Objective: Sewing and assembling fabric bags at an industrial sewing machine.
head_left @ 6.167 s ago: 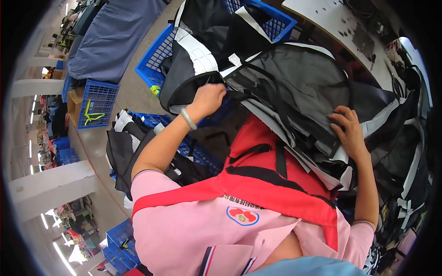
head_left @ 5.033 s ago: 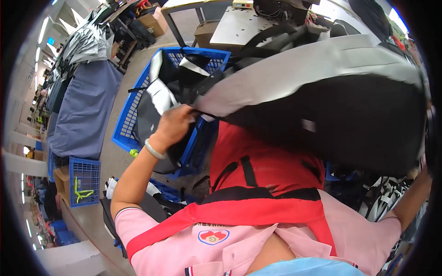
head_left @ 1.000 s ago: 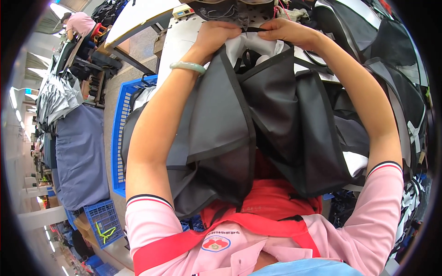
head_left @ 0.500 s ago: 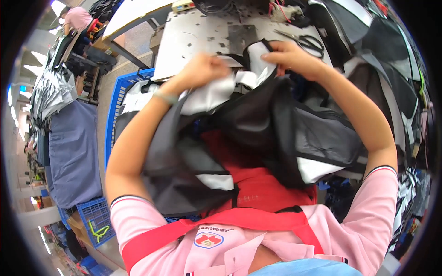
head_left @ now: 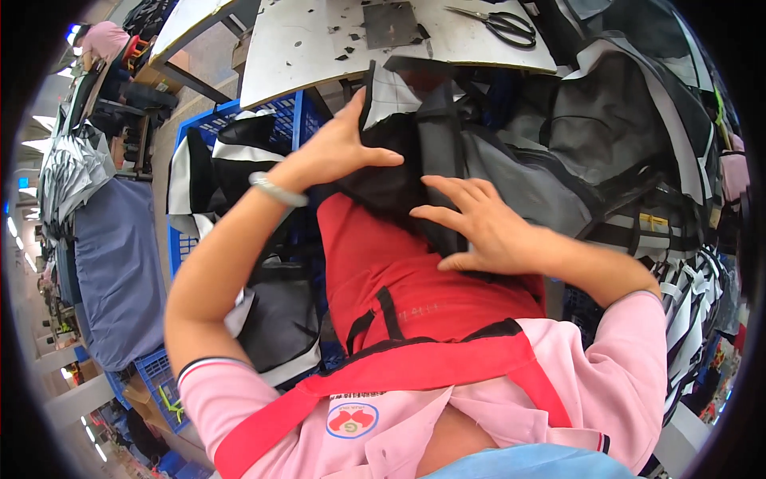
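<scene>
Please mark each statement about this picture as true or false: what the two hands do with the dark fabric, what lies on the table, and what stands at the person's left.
1. The left hand grips the dark fabric piece at its upper edge. True.
2. The right hand is closed in a fist, away from the fabric. False: its fingers are spread and it lies flat on the fabric.
3. Scissors lie on the grey table. True.
4. The crate at the person's left is red. False: it is blue.
5. The person wears a red apron. True.
</scene>
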The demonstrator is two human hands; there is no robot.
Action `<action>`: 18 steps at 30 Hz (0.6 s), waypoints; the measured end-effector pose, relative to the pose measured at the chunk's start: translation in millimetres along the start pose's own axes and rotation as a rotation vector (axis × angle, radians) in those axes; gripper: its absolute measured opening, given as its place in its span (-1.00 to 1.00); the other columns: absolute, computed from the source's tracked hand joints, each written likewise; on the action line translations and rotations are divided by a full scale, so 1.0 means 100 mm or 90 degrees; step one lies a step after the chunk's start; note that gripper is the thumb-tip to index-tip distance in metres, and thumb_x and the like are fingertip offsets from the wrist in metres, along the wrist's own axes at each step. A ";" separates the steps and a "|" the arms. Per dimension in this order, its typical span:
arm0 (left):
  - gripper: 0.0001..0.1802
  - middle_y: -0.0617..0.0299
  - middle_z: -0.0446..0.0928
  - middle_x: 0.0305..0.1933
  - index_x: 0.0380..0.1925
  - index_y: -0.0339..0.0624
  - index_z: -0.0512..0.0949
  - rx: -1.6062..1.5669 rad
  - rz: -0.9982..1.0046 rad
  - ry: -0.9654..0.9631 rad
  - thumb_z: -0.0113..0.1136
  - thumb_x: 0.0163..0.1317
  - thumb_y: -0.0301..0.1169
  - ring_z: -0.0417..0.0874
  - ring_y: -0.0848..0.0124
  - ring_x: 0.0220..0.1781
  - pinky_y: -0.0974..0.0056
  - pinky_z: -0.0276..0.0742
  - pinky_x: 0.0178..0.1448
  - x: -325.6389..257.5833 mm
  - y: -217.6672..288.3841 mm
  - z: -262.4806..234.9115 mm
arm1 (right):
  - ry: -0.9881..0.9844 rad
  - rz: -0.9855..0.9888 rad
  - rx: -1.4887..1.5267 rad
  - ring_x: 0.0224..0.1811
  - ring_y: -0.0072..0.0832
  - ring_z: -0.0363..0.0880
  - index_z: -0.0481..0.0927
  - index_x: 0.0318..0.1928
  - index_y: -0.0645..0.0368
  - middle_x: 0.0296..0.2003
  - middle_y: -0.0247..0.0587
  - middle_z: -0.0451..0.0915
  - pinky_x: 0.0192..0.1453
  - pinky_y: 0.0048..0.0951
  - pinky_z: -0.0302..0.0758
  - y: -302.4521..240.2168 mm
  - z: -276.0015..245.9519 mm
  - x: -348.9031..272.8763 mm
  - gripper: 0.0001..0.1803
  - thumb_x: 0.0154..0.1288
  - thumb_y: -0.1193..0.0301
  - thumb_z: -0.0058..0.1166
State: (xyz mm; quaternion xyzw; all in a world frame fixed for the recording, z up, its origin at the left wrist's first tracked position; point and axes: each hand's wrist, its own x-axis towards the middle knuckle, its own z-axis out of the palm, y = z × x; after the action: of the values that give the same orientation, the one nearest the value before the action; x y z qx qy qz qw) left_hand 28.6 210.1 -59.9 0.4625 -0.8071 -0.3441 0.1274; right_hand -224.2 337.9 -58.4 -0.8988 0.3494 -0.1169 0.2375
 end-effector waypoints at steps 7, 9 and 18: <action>-0.48 -0.23 0.46 0.13 0.08 -0.38 0.45 -0.008 -0.027 0.228 0.22 0.03 -0.52 0.44 -0.12 0.22 0.11 0.35 0.31 -0.12 -0.83 0.89 | 0.105 0.263 -0.140 0.05 -0.10 0.44 0.48 0.12 0.00 0.08 -0.05 0.44 0.11 -0.18 0.38 0.18 0.48 -1.10 -0.43 0.00 0.50 0.20; -0.51 -0.22 0.48 0.08 0.07 -0.42 0.44 -0.130 0.058 0.167 0.15 0.05 -0.62 0.46 -0.13 0.18 0.11 0.37 0.27 -0.29 -0.23 0.69 | 0.266 0.252 -0.060 -0.35 -0.20 0.50 0.62 -0.37 0.12 -0.47 -0.23 0.57 -0.24 -0.24 0.49 0.15 0.24 -1.19 -0.83 0.03 0.63 0.04; -0.63 0.16 0.66 -0.17 -0.06 -0.34 0.60 -0.376 0.091 0.263 0.30 0.10 -0.45 0.66 0.42 -0.22 0.36 0.55 -0.06 -0.85 1.94 -1.22 | 0.701 0.263 -0.114 -0.25 -0.66 0.54 0.62 -0.15 0.28 -0.34 -0.37 0.57 -0.20 -0.55 0.45 -0.35 -3.18 -1.58 -0.74 0.23 0.35 0.15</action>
State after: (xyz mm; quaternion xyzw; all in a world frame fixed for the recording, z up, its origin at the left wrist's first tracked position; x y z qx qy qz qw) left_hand 10.4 293.2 169.7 0.4083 -0.6601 -0.4519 0.4398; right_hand -438.8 358.4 225.4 -0.6359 0.5976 -0.4870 -0.0376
